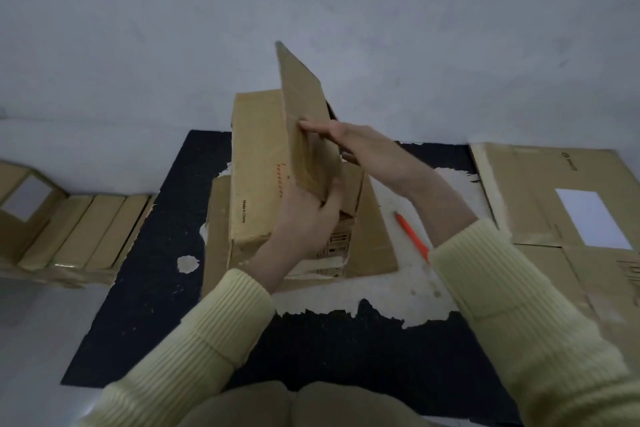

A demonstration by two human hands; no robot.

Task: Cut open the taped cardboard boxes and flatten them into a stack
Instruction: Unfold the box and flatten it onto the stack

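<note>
1. The cardboard box stands in the middle of the black mat, on a sheet of flat cardboard, with one long raised panel tilted up towards the far wall.
2. The left hand grips the near lower edge of the raised panel, with the thumb wrapped round the edge.
3. The right hand holds nothing. Its fingers lie straight and flat against the right face of the panel, pressing on it.
4. An orange tool, likely the cutter, lies loose on the mat just right of the box, near the right sleeve.
5. Flattened cardboard lies at the right, and a row of cardboard boxes sits at the left.
6. Handling, as a judgement: the box looks light and empty. The board is stiff across its faces but should fold readily along the creases.
7. The panel is best held at its edges and pushed with a flat palm close to the fold. Worn corners and taped seams may tear if wrenched.
</note>
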